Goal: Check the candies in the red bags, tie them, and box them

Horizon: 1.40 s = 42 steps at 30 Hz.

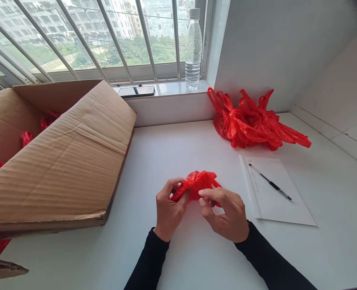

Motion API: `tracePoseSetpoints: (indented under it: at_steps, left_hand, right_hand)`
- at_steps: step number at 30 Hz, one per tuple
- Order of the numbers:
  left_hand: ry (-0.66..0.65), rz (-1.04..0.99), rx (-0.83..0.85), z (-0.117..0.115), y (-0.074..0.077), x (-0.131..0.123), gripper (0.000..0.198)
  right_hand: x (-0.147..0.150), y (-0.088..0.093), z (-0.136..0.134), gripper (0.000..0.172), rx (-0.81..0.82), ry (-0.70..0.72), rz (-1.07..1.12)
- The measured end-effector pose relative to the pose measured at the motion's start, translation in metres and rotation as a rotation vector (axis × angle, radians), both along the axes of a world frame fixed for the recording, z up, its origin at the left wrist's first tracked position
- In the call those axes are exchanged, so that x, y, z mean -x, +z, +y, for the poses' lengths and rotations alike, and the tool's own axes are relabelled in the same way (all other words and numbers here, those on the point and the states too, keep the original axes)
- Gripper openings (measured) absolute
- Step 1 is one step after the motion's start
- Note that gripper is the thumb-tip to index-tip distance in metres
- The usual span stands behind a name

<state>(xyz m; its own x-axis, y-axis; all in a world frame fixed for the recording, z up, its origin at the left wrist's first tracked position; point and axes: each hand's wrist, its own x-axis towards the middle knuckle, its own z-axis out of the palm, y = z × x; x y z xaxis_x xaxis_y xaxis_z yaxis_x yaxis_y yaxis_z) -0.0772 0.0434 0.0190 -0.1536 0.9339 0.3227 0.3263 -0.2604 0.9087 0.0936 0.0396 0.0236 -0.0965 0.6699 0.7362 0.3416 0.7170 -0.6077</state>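
Note:
A small red plastic bag [201, 180], bunched and knotted on top, rests on the white table in front of me. My left hand [171, 207] grips its left side between thumb and fingers. My right hand [225, 209] is at the bag's right side, thumb and index finger apart near the knot with a small gap between them. Whether its other fingers touch the bag's loose end is hidden. What the bag contains cannot be seen.
An open cardboard box [66, 161] with red bags inside stands on the left. Several tied red bags [257, 123] lie at the back right, near a notebook [283, 201] with a pen [270, 182]. A water bottle [193, 52] and a phone [137, 91] are on the windowsill.

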Motion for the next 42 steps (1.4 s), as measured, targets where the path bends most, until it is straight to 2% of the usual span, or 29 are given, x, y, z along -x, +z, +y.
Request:
tracePoseSetpoints:
  at_steps: [3, 7, 13, 19, 22, 24, 26, 27, 29, 33, 35, 40, 42]
  left_hand:
    - [-0.044, -0.003, 0.009, -0.003, 0.002, -0.001, 0.011]
    - [-0.055, -0.019, 0.005, -0.003, 0.005, -0.001, 0.024]
    - [-0.091, -0.092, 0.075, -0.002, 0.013, -0.001, 0.007]
    - [0.049, -0.237, 0.136, 0.003, 0.014, 0.016, 0.029]
    - [0.057, -0.259, 0.16, 0.005, 0.016, 0.02, 0.028]
    - [0.021, -0.241, 0.176, 0.003, 0.018, 0.019, 0.023]
    - [-0.004, -0.201, 0.181, 0.001, 0.021, 0.016, 0.034]
    - [-0.003, -0.177, 0.175, 0.0, 0.021, 0.015, 0.035]
    - [0.042, -0.14, 0.148, 0.0, 0.018, 0.017, 0.025]
    - [0.225, -0.124, 0.059, 0.006, 0.008, 0.03, 0.026]
    - [0.276, -0.11, 0.004, 0.008, 0.007, 0.034, 0.027]
    - [0.167, 0.004, -0.113, 0.002, 0.017, 0.022, 0.044]
    - [0.157, 0.025, -0.115, 0.0, 0.018, 0.016, 0.027]
  right_hand:
    - [0.001, 0.0, 0.007, 0.042, 0.117, -0.083, -0.084]
    - [-0.008, -0.005, 0.016, 0.025, 0.194, -0.1, -0.112]
    - [-0.014, -0.001, 0.017, 0.012, 0.228, -0.141, -0.058]
    - [-0.022, -0.002, 0.023, 0.009, 0.331, -0.255, 0.05]
    - [-0.022, -0.003, 0.024, 0.009, 0.356, -0.218, 0.061]
    - [-0.018, -0.003, 0.022, 0.02, 0.371, -0.165, 0.054]
    - [-0.014, -0.002, 0.019, 0.025, 0.409, -0.11, 0.059]
    - [-0.013, -0.002, 0.018, 0.022, 0.429, -0.09, 0.065]
    - [-0.013, -0.002, 0.018, 0.012, 0.457, -0.085, 0.097]
    - [-0.023, -0.006, 0.025, 0.015, 0.458, -0.209, 0.239]
    - [-0.026, -0.007, 0.028, 0.017, 0.456, -0.238, 0.299]
    - [-0.019, -0.006, 0.024, 0.031, 0.488, -0.133, 0.28]
    - [-0.017, -0.006, 0.023, 0.024, 0.503, -0.113, 0.266]
